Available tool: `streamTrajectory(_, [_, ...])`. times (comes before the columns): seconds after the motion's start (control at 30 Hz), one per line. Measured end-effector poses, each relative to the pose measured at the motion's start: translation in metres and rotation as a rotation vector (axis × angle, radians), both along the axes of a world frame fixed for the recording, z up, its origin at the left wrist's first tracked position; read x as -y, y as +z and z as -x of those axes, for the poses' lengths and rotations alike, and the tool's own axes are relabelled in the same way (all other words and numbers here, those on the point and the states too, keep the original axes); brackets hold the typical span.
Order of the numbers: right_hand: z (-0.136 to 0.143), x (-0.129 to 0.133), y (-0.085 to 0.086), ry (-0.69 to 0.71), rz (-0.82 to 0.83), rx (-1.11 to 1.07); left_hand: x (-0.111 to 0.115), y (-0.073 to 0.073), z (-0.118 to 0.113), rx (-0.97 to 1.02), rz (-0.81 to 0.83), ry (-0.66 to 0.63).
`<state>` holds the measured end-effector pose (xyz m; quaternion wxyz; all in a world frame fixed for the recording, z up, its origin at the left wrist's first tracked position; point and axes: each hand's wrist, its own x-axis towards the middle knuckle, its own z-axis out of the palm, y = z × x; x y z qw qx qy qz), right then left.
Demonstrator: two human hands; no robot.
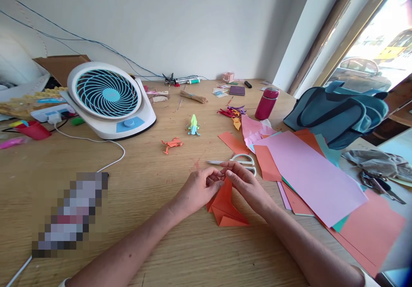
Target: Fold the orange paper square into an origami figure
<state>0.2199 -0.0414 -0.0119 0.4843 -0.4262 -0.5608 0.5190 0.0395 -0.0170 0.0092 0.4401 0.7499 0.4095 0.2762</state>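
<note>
A partly folded piece of orange paper point(226, 209) rests on the table, its top end between my fingertips. My left hand point(201, 187) pinches that end from the left. From the right, my right hand point(246, 186) closes its thumb and fingers on the same end. My fingers hide the fold itself. Just behind my hands lie scissors point(243, 160) with white handles, their blades pointing left. Farther back is an orange folded paper figure point(172, 144). A green and blue paper figure point(193, 126) stands beyond it.
Sheets of coloured paper point(312, 171) spread over the right side, beside a blue-grey bag point(334, 111). A dark red bottle point(267, 103) stands behind them. At the back left is a white fan point(109, 98); its cable leads to a blurred-out device point(71, 214).
</note>
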Motion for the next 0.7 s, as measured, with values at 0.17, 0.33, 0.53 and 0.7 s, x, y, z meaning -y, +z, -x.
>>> streamTrajectory(0.17, [0.001, 0.003, -0.002, 0.023, 0.08, -0.085, 0.004, -0.014, -0.004, 0.087, 0.112, 0.029])
streamTrajectory(0.33, [-0.001, 0.002, 0.0, -0.005, 0.096, -0.261, 0.003, -0.007, -0.003, 0.116, 0.022, 0.043])
streamTrajectory(0.53, [0.0, 0.004, 0.006, 0.162, 0.233, -0.097, 0.003, 0.007, 0.0, 0.09, -0.121, 0.07])
streamTrajectory(0.7, [0.005, 0.011, 0.012, 0.303, 0.34, -0.18, 0.005, 0.012, 0.0, 0.067, -0.137, 0.092])
